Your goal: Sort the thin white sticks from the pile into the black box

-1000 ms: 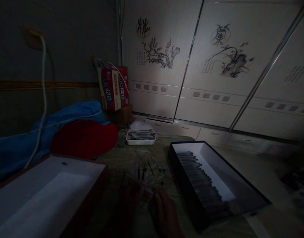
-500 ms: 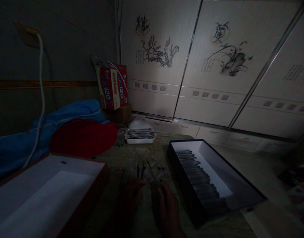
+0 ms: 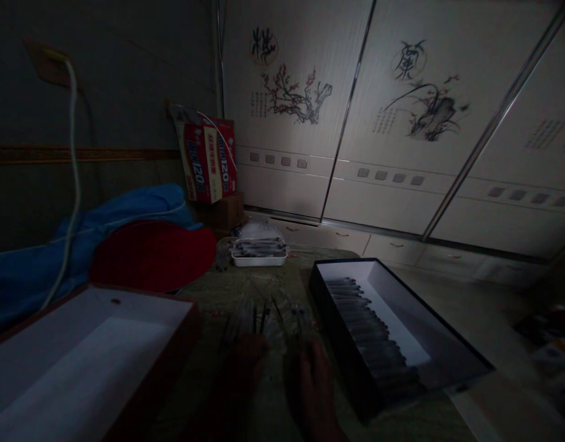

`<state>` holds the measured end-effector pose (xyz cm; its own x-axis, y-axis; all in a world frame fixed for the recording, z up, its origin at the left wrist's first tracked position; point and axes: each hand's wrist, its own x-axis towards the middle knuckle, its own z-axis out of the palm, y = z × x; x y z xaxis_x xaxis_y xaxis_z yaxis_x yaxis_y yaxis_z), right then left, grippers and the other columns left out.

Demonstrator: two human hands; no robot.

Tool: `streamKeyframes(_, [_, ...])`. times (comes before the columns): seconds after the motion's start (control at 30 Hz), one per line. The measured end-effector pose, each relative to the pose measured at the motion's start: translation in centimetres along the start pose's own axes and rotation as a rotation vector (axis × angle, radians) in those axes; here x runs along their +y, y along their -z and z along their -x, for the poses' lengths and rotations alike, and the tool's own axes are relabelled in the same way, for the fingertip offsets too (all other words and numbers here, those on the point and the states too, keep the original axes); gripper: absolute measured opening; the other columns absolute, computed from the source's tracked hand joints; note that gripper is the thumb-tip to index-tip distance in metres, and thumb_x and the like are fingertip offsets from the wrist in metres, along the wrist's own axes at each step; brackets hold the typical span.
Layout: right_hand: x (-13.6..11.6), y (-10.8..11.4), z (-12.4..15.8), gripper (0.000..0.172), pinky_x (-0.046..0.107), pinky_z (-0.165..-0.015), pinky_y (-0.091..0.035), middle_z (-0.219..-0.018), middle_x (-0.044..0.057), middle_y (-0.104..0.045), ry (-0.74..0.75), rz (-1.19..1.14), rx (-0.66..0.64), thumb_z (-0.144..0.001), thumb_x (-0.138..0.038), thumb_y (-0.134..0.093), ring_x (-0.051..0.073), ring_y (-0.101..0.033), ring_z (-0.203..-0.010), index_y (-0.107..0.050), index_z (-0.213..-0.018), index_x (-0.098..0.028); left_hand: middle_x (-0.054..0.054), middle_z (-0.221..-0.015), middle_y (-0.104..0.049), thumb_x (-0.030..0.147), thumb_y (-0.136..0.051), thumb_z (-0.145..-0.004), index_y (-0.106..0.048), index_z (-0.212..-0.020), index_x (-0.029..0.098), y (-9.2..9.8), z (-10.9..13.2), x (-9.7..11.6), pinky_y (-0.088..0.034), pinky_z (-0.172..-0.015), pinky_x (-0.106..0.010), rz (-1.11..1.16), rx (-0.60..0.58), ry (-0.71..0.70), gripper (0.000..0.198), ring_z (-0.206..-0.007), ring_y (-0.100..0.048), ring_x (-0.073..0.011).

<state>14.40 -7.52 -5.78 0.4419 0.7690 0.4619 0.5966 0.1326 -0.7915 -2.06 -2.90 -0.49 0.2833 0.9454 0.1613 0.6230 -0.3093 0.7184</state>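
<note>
The light is dim and both hands are dark. My left hand (image 3: 251, 359) is low over the table, its fingers drawn together at the near ends of several clear, slim pen tubes (image 3: 240, 319) and dark thin rods (image 3: 262, 318); what it holds, if anything, is hidden in shadow. To its right, my right hand (image 3: 316, 380) reaches forward with the fingers slightly apart, close to small clear pen parts (image 3: 301, 314). No object shows in it. Beside it stands a black-edged box (image 3: 404, 301) with a row of dark-looking pens (image 3: 367, 325) lying along its left side.
A white tray (image 3: 259, 261) full of pen-like pieces sits at the table's far side. On the left is a reddish box with a white inside (image 3: 80, 362), behind it a red round piece (image 3: 153, 258) and blue cloth (image 3: 139, 205). Red cartons (image 3: 211, 162) stand farther back.
My right hand has shifted right, away from my left hand, and its fingers have spread a little. My left hand has barely moved. The boxes and tray stay in place.
</note>
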Motion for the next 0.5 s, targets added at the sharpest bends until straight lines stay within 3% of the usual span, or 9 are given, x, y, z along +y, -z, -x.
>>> streamKeyframes(0.13, [-0.1, 0.0, 0.4, 0.049, 0.034, -0.072, -0.051, -0.101, 0.012, -0.068, 0.052, 0.006, -0.022, -0.09, -0.057, -0.033, 0.025, -0.063, -0.095, -0.063, -0.107, -0.022, -0.003, -0.077, -0.069, 0.027, -0.063, -0.068, -0.064, -0.078, 0.02, 0.9, -0.6, 0.6, -0.051, -0.073, -0.032, 0.529, 0.209, 0.164, 0.012, -0.077, -0.064, -0.0215])
streamKeyframes(0.2, [-0.8, -0.1, 0.5, 0.045, 0.031, -0.066, -0.052, -0.097, 0.011, -0.069, 0.079, 0.009, -0.042, -0.091, -0.055, -0.034, 0.024, -0.066, -0.087, -0.065, -0.103, -0.023, -0.002, -0.075, -0.07, 0.036, -0.069, -0.064, -0.065, -0.078, 0.02, 1.6, -0.8, 1.1, -0.052, -0.07, -0.03, 0.716, 0.286, 0.247, 0.021, -0.076, -0.065, -0.0221])
streamKeyframes(0.33, [-2.9, -0.1, 1.0, 0.038, 0.023, -0.051, -0.047, -0.07, 0.004, -0.068, 0.157, -0.033, -0.227, -0.093, -0.048, -0.036, 0.017, -0.064, -0.06, -0.066, -0.087, -0.026, -0.004, -0.078, -0.072, 0.044, -0.066, -0.067, -0.069, -0.079, 0.018, 2.8, -0.7, 1.7, -0.052, -0.072, -0.029, 0.801, 0.301, 0.277, 0.028, -0.08, -0.067, -0.0232])
streamKeyframes(0.5, [-4.3, -0.5, 2.5, 0.034, 0.028, -0.062, -0.047, -0.073, 0.006, -0.068, 0.171, 0.055, -0.174, -0.091, -0.047, -0.04, 0.02, -0.063, -0.065, -0.066, -0.091, -0.025, -0.006, -0.082, -0.073, 0.041, -0.072, -0.062, -0.07, -0.07, 0.02, 3.0, -0.5, 1.5, -0.052, -0.078, -0.03, 0.85, 0.33, 0.301, 0.022, -0.088, -0.066, -0.025])
